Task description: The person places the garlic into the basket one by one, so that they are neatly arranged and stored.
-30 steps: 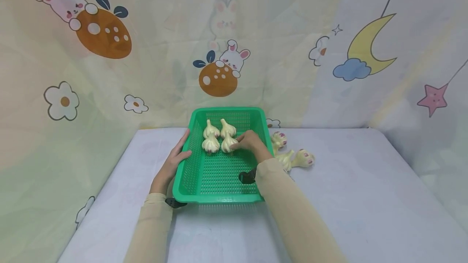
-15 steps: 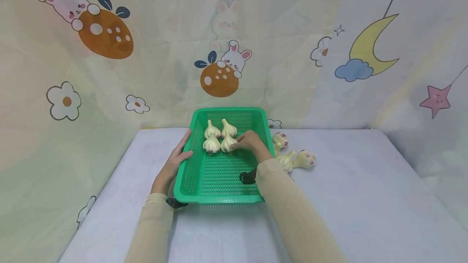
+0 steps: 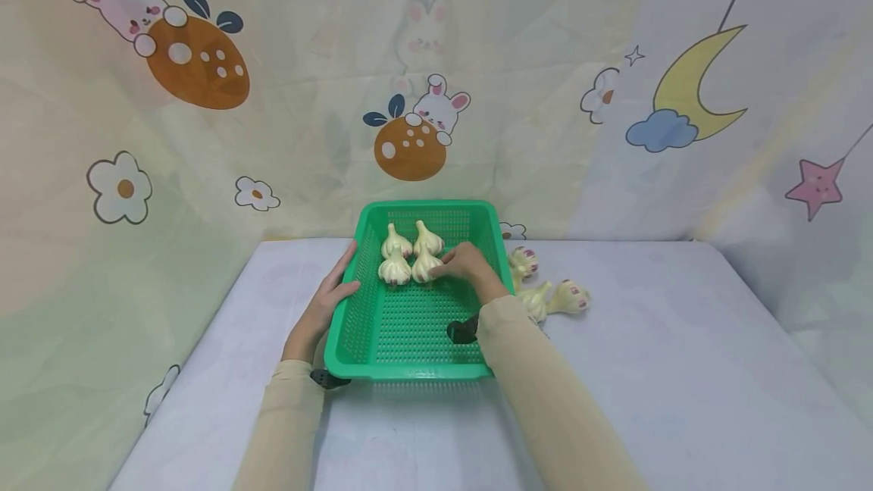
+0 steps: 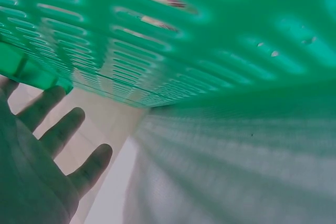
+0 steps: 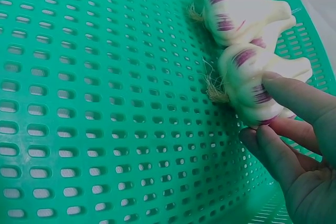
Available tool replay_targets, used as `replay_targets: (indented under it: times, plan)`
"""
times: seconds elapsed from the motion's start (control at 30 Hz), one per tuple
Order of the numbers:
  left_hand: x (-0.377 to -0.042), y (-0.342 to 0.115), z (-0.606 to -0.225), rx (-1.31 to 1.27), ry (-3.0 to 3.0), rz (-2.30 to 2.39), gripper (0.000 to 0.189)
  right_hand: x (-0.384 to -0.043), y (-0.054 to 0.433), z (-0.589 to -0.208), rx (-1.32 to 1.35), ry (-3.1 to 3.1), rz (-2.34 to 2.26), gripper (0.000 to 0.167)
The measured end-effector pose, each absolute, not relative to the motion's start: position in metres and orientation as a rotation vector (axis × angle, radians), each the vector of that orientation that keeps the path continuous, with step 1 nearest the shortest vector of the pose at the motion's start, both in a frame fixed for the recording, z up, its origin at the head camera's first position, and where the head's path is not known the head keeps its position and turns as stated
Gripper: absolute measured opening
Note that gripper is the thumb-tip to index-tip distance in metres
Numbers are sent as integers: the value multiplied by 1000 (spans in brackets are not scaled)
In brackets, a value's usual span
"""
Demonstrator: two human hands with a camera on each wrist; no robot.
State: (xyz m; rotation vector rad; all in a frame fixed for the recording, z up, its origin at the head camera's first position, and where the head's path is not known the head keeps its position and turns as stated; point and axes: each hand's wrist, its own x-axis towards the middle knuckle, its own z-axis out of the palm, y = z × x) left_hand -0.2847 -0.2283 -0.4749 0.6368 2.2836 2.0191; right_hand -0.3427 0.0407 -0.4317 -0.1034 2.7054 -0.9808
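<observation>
A green plastic basket (image 3: 409,371) stands on the table with several garlic bulbs in its far left part, in two rows. My right hand (image 3: 466,262) reaches into it and pinches the near right garlic bulb (image 3: 423,267) between thumb and fingers. Up close in the right wrist view, that garlic bulb (image 5: 251,85) shows purple streaks and stringy roots and lies against other bulbs. My left hand (image 3: 322,312) rests at the basket's left side, thumb by the rim. In the left wrist view its fingers (image 4: 62,129) are straight and spread beside the slotted wall.
Right of the basket, more garlic lies on the white table (image 3: 655,370), including one bulb (image 3: 568,297) with its root end outward. My right forearm partly covers that group. A patterned cloth backdrop (image 3: 532,97) rises behind the table.
Hands, basket and garlic keep nearly the same places. The whole head view has shifted slightly to the right.
</observation>
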Motion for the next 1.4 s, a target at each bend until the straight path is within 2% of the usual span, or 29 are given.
replay_targets:
  times: [0.53,0.7,0.83,1.1,1.2,1.33,1.4]
  plan:
    - [-286,-228,-474,648,2312,2003,65,-342,42,-429,-105,2713,-986,40]
    - [-286,-229,-474,661,2312,2005,65,-344,42,-429,-105,2723,-987,36]
    - [-287,-228,-474,665,2303,2014,65,-347,42,-429,-79,2706,-1000,43]
    - [-283,-226,-466,647,2291,2013,66,-347,42,-429,-19,2709,-1133,44]
    - [-276,-224,-457,635,2295,2005,66,-344,40,-426,-60,2720,-1197,51]
    - [-271,-223,-453,636,2295,1997,66,-337,36,-418,-78,2744,-1281,42]
    - [-273,-224,-457,635,2292,1996,67,-334,35,-414,-81,2747,-1305,47]
